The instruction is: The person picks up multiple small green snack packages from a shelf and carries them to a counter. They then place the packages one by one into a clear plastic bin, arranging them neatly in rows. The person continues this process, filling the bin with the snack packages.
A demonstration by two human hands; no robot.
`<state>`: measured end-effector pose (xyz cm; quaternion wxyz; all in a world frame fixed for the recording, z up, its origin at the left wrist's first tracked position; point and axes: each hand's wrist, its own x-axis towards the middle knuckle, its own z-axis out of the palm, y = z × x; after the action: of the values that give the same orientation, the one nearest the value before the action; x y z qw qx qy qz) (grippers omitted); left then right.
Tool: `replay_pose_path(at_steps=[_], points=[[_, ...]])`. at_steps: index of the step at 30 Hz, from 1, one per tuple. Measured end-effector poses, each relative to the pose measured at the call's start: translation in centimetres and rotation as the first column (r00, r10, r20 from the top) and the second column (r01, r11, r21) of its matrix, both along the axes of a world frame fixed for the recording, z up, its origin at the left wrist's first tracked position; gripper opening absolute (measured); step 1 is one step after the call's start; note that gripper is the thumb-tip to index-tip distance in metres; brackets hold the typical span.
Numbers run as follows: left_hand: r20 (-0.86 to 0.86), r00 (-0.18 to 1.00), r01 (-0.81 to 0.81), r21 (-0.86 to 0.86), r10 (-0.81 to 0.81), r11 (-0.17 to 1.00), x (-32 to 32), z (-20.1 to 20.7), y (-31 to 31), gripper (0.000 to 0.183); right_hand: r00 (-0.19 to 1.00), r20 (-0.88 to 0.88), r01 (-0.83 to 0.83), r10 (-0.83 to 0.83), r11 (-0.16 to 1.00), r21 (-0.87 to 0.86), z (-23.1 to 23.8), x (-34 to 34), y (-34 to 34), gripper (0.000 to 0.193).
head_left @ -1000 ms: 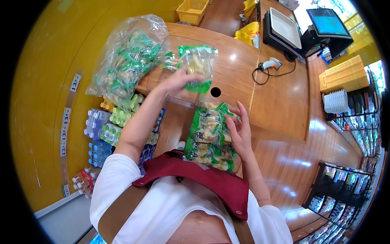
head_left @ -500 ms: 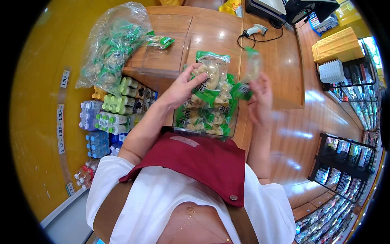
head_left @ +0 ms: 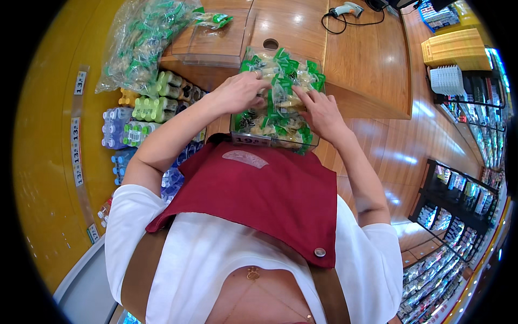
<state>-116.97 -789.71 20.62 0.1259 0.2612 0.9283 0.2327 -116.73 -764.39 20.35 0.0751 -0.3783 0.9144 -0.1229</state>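
Clear packets with green ends and pale, knobbly food inside fill a transparent bin (head_left: pixel 275 143) close in front of me. One packet (head_left: pixel 281 96) lies across the top of the pile, between my two hands. From the left, my left hand (head_left: pixel 242 93) reaches over the pile, fingers bent and apart, the tips at that packet's left edge. My right hand (head_left: pixel 322 114) rests at its right side with fingers spread and touching it. Neither hand shows a closed grip; the undersides of the fingers are hidden.
A large clear bag (head_left: pixel 143 51) of similar packets lies at the far left, near a loose packet (head_left: pixel 213 20) on a clear box (head_left: pixel 210 51). Shrink-wrapped bottles (head_left: pixel 116 127) stand below. A scanner (head_left: pixel 348 9) with its cable lies on the wooden counter (head_left: pixel 367 59); shelves (head_left: pixel 458 205) stand right.
The packets that both hands held up are down on the pile. My right hand has moved in leftward, and its fingers have spread. The counter sits higher in view.
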Motion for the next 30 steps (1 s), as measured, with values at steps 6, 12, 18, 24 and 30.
replay_pose_path(at_steps=[6, 12, 18, 24, 30], points=[[-0.147, 0.989, -0.021, 0.083, 0.033, 0.996, -0.2, 0.0, 0.0, 0.034, 0.996, -0.063, 0.055, -0.055, 0.998, 0.004, -0.5, -0.7, -0.1, 0.068], [0.032, 0.996, 0.083, -0.029, -0.082, 0.996, -1.8, -0.3, -0.1, 0.035, 0.972, -0.233, 0.011, 0.007, 0.997, 0.077, -2.0, 0.5, -1.3, 0.069], [0.029, 0.989, 0.149, -0.124, -0.146, 0.981, 0.1, -0.9, 0.3, 0.037, 0.99, -0.135, 0.053, -0.034, 0.988, 0.143, 0.0, 0.8, -0.8, 0.074], [-0.077, 0.979, 0.18, -0.095, -0.187, 0.979, 0.3, -1.2, -0.4, 0.044, 0.99, -0.136, -0.035, 0.036, 0.999, 0.015, -0.1, 1.5, -4.1, 0.08], [0.028, 0.994, -0.105, 0.032, 0.104, 0.994, -4.4, 2.8, -1.2, 0.039, 0.997, -0.041, 0.068, -0.062, 0.983, 0.171, -4.1, -0.2, -3.1, 0.088]])
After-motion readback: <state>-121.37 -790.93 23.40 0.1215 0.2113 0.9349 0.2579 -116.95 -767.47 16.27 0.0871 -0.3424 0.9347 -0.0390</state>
